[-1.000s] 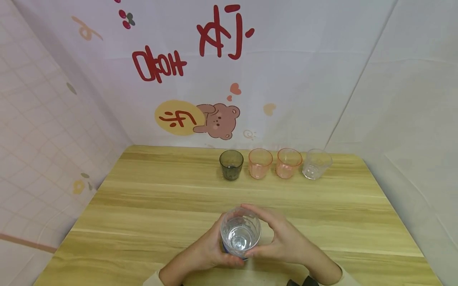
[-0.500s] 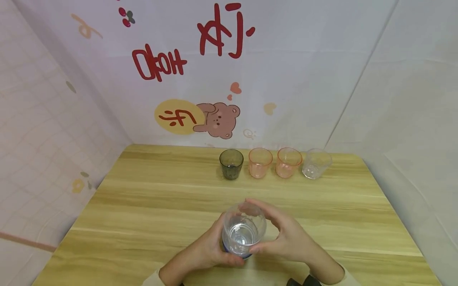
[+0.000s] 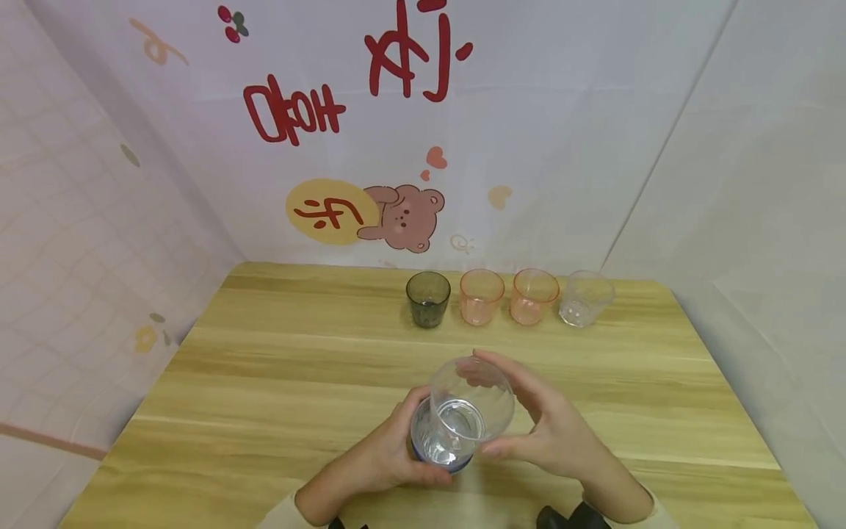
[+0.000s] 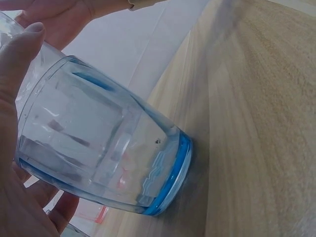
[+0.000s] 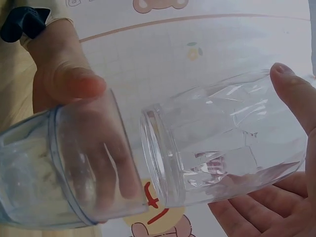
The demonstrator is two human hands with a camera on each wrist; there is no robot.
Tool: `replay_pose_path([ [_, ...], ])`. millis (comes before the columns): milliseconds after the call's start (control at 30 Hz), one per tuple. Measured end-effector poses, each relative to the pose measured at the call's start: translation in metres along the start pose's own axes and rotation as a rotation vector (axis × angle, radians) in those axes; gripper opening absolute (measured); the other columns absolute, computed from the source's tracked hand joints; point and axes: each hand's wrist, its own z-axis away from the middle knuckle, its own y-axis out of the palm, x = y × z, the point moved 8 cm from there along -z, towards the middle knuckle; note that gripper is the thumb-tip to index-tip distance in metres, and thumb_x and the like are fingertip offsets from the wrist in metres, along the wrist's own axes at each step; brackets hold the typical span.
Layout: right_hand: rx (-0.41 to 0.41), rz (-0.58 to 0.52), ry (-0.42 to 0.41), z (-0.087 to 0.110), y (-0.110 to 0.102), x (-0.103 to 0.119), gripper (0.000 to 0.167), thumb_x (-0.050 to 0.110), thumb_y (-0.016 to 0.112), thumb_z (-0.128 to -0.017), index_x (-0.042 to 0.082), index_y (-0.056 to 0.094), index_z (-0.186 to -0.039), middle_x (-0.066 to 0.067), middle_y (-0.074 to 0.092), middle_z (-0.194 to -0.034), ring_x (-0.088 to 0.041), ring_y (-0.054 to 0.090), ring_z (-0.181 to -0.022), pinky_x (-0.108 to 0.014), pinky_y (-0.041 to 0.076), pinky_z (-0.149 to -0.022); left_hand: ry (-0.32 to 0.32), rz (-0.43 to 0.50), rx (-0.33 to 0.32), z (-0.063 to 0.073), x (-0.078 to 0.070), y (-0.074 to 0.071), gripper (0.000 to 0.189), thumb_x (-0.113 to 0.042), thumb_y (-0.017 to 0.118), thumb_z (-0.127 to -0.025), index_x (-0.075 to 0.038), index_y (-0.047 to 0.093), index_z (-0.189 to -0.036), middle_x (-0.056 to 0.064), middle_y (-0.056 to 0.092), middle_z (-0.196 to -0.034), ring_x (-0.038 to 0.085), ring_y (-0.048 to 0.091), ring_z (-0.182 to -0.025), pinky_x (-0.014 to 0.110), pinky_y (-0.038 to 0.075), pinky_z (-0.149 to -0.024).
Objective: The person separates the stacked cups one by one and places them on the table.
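Now the left hand (image 3: 391,454) curls round a blue-based cup (image 4: 98,143); just right of that grip, a clear cup (image 5: 232,148) has slid out of it, held by the right hand (image 3: 558,430), thumb and fingers spread around its sides. So the 2 seem parted. Beyond both grips stand a dark cup (image 3: 428,301), 2 orange-rimmed cups (image 3: 481,300) and a colourless cup (image 3: 576,314).

Pale, partly printed walls (image 3: 562,132) border a wood-grain table (image 3: 277,360).
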Motion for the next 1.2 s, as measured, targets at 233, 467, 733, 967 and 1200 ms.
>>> replay_pose_path([
  [233,-0.036,0.006,-0.002,0.002,-0.011,0.005,0.096,0.012,0.092,-0.085,-0.019,0.035,-0.156,-0.022,0.063,-0.151,-0.022,0.063,-0.141,-0.027,0.048,-0.120,-0.046,-0.017,-0.001,-0.001,0.001,-0.001,0.103,-0.032,0.099,-0.080,-0.022,0.034,-0.159,0.010,0.051,-0.152,0.017,0.052,-0.136,0.033,0.044,-0.118],
  [467,-0.049,0.008,-0.009,0.004,-0.016,0.007,0.094,0.012,0.092,-0.086,-0.021,0.036,-0.154,-0.023,0.064,-0.150,-0.021,0.062,-0.142,-0.028,0.048,-0.120,-0.044,-0.015,0.003,-0.001,0.000,-0.001,0.104,-0.029,0.098,-0.080,-0.022,0.033,-0.160,0.009,0.051,-0.154,0.018,0.053,-0.137,0.033,0.044,-0.118],
  [733,-0.062,0.003,-0.020,0.007,-0.023,0.008,0.094,0.007,0.091,-0.086,-0.022,0.034,-0.155,-0.021,0.060,-0.155,-0.021,0.060,-0.145,-0.027,0.047,-0.120,-0.001,0.023,0.016,-0.001,0.000,0.001,0.102,-0.023,0.098,-0.081,-0.021,0.033,-0.159,0.006,0.054,-0.156,0.017,0.055,-0.138,0.030,0.042,-0.121],
  [967,-0.089,0.011,-0.003,0.014,-0.031,0.007,0.094,0.003,0.090,-0.084,-0.021,0.033,-0.155,-0.022,0.058,-0.157,-0.021,0.061,-0.143,-0.026,0.046,-0.121,0.005,0.033,0.017,-0.001,-0.002,0.001,0.102,-0.021,0.098,-0.080,-0.022,0.033,-0.159,0.004,0.057,-0.154,0.017,0.055,-0.137,0.031,0.041,-0.121],
  [1200,-0.117,0.037,0.009,0.019,-0.041,0.004,0.094,0.004,0.091,-0.085,-0.022,0.033,-0.154,-0.022,0.059,-0.156,-0.020,0.062,-0.142,-0.026,0.046,-0.120,-0.029,0.015,0.009,-0.001,0.000,0.001,0.103,-0.019,0.098,-0.079,-0.023,0.034,-0.160,0.003,0.056,-0.152,0.018,0.054,-0.138,0.033,0.042,-0.120],
])
